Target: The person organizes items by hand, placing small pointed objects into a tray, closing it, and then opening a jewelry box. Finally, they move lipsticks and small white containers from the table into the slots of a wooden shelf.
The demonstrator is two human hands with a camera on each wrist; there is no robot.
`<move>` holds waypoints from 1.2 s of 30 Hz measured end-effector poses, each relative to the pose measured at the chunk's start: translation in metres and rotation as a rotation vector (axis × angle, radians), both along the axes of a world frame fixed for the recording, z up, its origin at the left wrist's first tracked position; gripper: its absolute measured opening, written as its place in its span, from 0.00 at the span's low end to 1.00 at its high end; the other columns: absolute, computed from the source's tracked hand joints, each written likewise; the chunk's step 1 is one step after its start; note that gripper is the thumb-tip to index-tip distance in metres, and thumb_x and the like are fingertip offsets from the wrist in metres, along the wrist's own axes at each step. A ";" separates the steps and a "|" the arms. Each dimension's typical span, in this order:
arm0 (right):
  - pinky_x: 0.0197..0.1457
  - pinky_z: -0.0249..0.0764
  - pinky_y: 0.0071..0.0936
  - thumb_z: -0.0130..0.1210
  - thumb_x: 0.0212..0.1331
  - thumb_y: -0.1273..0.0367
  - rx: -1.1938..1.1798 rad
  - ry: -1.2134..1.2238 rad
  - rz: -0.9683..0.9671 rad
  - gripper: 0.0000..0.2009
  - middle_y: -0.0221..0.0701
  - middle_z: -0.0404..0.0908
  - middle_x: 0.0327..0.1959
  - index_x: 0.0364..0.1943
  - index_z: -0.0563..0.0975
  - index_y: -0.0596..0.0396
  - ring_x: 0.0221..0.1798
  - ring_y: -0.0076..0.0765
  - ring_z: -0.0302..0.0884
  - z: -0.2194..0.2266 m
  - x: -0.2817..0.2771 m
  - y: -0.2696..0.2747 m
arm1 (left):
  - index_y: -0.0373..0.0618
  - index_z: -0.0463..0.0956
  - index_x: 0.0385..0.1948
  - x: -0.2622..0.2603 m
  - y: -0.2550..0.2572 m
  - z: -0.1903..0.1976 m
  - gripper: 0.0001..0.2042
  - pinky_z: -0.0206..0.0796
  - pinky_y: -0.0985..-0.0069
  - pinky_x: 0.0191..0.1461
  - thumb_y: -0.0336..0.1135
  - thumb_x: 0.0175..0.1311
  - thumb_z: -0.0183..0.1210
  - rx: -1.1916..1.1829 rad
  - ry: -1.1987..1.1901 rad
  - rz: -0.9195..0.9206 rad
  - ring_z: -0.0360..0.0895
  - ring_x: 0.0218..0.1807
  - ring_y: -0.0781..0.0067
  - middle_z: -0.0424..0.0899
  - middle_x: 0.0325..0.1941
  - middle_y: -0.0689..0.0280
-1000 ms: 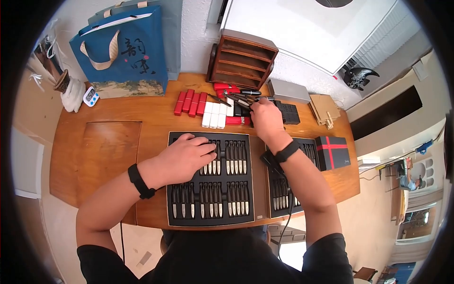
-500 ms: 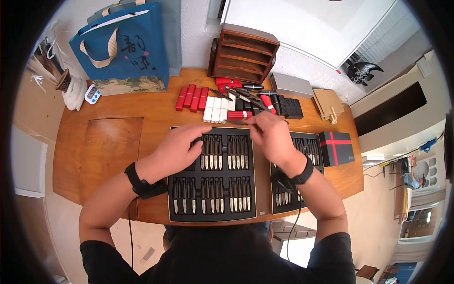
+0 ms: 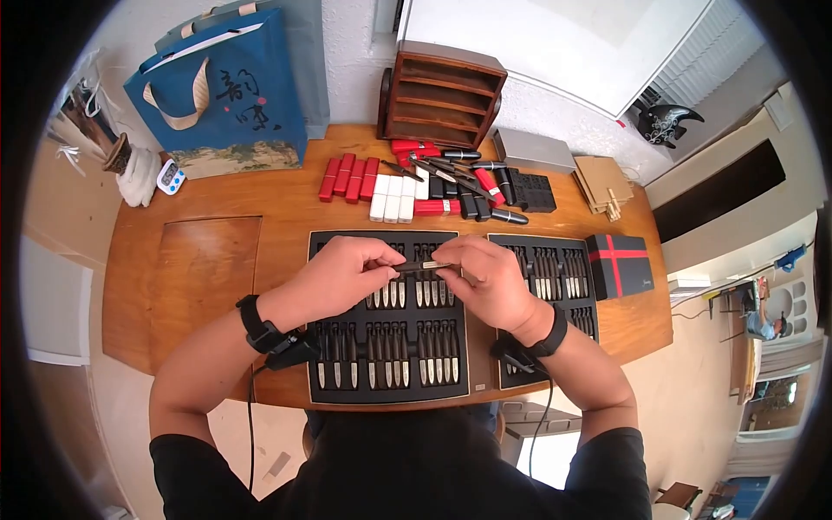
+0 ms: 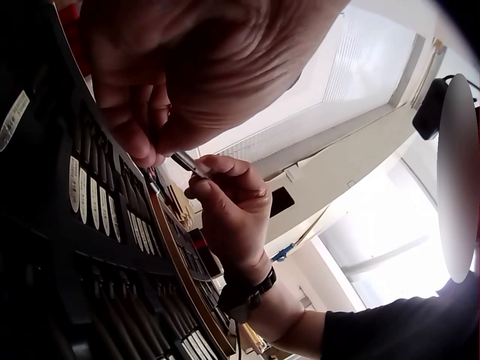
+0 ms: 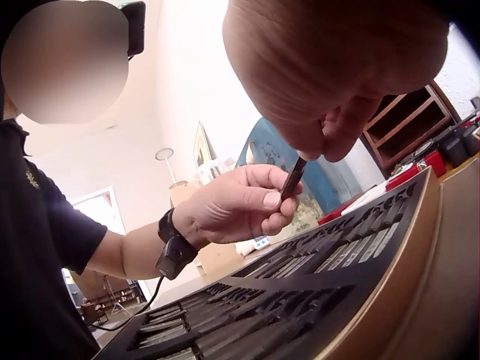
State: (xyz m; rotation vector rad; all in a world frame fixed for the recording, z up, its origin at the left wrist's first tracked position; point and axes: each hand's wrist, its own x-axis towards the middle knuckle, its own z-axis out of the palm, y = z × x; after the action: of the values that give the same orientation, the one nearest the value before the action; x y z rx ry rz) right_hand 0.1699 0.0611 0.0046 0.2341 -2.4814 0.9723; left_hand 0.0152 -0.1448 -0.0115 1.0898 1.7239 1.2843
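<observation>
A slim dark pen-like piece with a silvery end [image 3: 425, 266] is held level above the left black tray [image 3: 390, 397]. Its dark end is pinched by my left hand [image 3: 342, 276]; the silvery end is between the thumb and fingers of my right hand [image 3: 490, 282]. In the right wrist view the dark part [image 5: 294, 178] of the piece slants between the left hand [image 5: 236, 204] and the right. Rows of similar dark pieces with silvery ends [image 3: 388, 374] lie in the tray below, and more fill the right tray [image 3: 579, 302].
Behind the trays lie red boxes [image 3: 348, 179], white boxes [image 3: 393, 199], black boxes [image 3: 532, 192] and loose pens [image 3: 509, 217]. A wooden shelf [image 3: 444, 97] and a blue bag [image 3: 221, 100] stand at the back. A ribboned black box [image 3: 620, 267] is at the right.
My right hand has come from the pile toward the left hand, carrying the piece. My left hand, which was over the tray, has moved right and now pinches its dark end.
</observation>
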 end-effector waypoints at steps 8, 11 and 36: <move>0.40 0.82 0.35 0.68 0.52 0.78 0.186 0.021 0.046 0.10 0.37 0.83 0.38 0.39 0.83 0.57 0.38 0.45 0.84 0.003 -0.007 -0.003 | 0.34 0.82 0.48 -0.013 -0.017 0.010 0.10 0.72 0.80 0.44 0.28 0.71 0.61 -0.061 0.084 0.100 0.79 0.40 0.84 0.87 0.39 0.69; 0.38 0.80 0.37 0.68 0.52 0.77 0.298 0.103 0.002 0.09 0.37 0.83 0.35 0.37 0.82 0.57 0.36 0.46 0.83 0.012 -0.011 -0.016 | 0.33 0.82 0.46 -0.027 -0.028 0.014 0.09 0.72 0.80 0.43 0.29 0.71 0.60 -0.061 0.215 0.258 0.79 0.37 0.83 0.87 0.37 0.67; 0.37 0.82 0.36 0.61 0.50 0.73 0.627 -0.232 0.115 0.06 0.39 0.78 0.28 0.29 0.76 0.59 0.33 0.43 0.82 -0.038 -0.044 -0.109 | 0.45 0.83 0.53 -0.026 -0.066 -0.011 0.21 0.67 0.61 0.60 0.25 0.53 0.61 -0.038 1.083 -0.165 0.73 0.64 0.62 0.81 0.64 0.65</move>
State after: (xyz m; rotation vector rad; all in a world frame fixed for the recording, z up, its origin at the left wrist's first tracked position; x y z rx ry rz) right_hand 0.1259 -0.0481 -0.0335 0.4870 -2.9538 0.2371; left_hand -0.0111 -0.2105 -0.0226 2.0705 2.2819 0.5225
